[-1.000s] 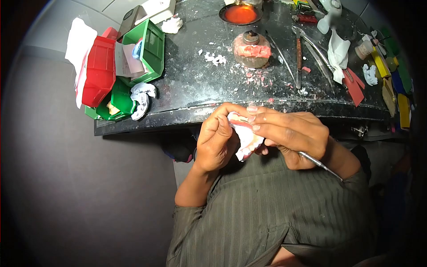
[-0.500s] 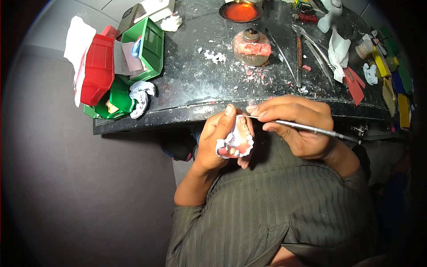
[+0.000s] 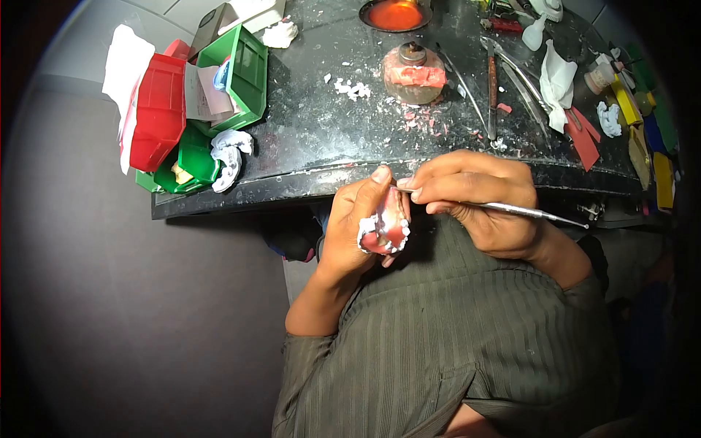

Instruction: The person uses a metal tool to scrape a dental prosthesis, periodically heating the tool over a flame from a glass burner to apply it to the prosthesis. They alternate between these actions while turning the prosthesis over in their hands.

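Note:
A pink denture (image 3: 383, 232) with white material along its rim is gripped in my left hand (image 3: 352, 219), the thumb pressed on its upper edge. My right hand (image 3: 485, 201) pinches a thin metal dental carving tool (image 3: 537, 213) like a pen. Its far end, a small ball tip, points out to the right, while the working end reaches the top of the denture near my left thumb. Fingers hide the exact contact. Both hands are held close together in front of the bench's near edge, above my lap.
On the black bench (image 3: 307, 131) stands a glass spirit burner (image 3: 413, 77) with a pink wax strip, amid wax crumbs. Behind it is a dish of red wax (image 3: 395, 14). Green bins (image 3: 244, 80) and a red bin (image 3: 158, 109) stand left; a brown-handled knife (image 3: 491, 98) and pink wax sheets (image 3: 582, 142) lie right.
The denture has turned in my left hand, showing more of its pink surface. My right hand and the tool have shifted slightly left.

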The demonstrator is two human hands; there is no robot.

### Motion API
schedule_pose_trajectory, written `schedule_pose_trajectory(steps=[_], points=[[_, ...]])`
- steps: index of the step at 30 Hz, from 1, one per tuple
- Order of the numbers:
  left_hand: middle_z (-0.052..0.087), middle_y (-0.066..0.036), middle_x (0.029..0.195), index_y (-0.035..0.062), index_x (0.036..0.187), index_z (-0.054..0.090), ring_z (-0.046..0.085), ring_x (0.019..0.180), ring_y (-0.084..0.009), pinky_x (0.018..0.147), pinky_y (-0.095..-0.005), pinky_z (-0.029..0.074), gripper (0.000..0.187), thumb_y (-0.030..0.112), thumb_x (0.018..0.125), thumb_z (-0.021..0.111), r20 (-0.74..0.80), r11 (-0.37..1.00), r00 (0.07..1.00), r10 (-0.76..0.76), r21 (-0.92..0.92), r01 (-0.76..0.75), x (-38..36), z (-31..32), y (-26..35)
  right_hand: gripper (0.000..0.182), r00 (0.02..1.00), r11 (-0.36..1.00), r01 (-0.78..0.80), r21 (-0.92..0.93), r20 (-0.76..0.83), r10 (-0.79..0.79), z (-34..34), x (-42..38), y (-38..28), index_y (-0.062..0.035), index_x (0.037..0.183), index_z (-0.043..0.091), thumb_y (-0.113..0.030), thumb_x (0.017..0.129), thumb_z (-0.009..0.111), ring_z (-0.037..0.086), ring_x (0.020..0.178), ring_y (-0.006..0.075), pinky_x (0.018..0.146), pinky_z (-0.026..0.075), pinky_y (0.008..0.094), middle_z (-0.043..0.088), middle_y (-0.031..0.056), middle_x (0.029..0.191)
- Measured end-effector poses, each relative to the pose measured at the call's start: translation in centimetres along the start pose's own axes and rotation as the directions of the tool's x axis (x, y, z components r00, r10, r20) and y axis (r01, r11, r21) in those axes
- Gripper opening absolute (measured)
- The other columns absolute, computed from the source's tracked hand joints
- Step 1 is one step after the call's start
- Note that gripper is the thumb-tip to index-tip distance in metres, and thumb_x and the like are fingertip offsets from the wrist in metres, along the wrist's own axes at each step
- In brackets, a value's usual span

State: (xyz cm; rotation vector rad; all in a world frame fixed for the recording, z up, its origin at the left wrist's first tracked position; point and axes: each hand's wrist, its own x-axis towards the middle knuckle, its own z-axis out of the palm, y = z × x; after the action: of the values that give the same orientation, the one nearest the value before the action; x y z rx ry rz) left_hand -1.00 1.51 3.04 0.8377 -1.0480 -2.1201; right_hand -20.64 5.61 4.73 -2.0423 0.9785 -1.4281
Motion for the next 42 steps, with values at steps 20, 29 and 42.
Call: schedule_pose_trajectory(steps=[20,29,42], points=[[0.049,-0.005,0.049,0.0041,0.064,0.055,0.04,0.032,-0.0103,0.03,-0.0249,0.031,0.056,0.035,0.107,0.04,-0.06,0.996,0.998,0.014,0.085,-0.009,-0.04,0.2,0.03,0.01,0.999,0.999,-0.046,-0.01,-0.022,0.046,0.45,-0.28,-0.43,0.0043,0.098,0.067,0.0,0.088,0.068,0.071,0.084,0.0281,0.073,0.057,0.033,0.07,0.0166,0.092],[0.052,-0.001,0.054,0.0049,0.07,0.058,0.04,0.036,-0.0071,0.033,-0.0238,0.03,0.046,0.033,0.104,0.046,-0.055,0.997,0.998,0.028,0.072,-0.024,0.03,-0.27,-0.39,0.011,0.999,0.999,-0.032,-0.017,0.01,0.032,0.39,-0.21,-0.33,0.0046,0.098,0.066,-0.001,0.089,0.068,0.071,0.083,0.0276,0.072,0.057,0.0329,0.07,0.0164,0.091],[0.054,0.001,0.059,0.007,0.072,0.059,0.044,0.045,-0.0051,0.043,-0.0222,0.033,0.042,0.031,0.104,0.047,-0.04,0.999,0.999,-0.002,0.048,0.004,0.0,-0.49,-0.04,0.011,0.999,0.999,-0.028,-0.025,0.021,0.029,0.33,-0.3,-0.28,0.0038,0.098,0.066,-0.001,0.088,0.068,0.071,0.083,0.0284,0.073,0.057,0.0331,0.07,0.0163,0.092]])
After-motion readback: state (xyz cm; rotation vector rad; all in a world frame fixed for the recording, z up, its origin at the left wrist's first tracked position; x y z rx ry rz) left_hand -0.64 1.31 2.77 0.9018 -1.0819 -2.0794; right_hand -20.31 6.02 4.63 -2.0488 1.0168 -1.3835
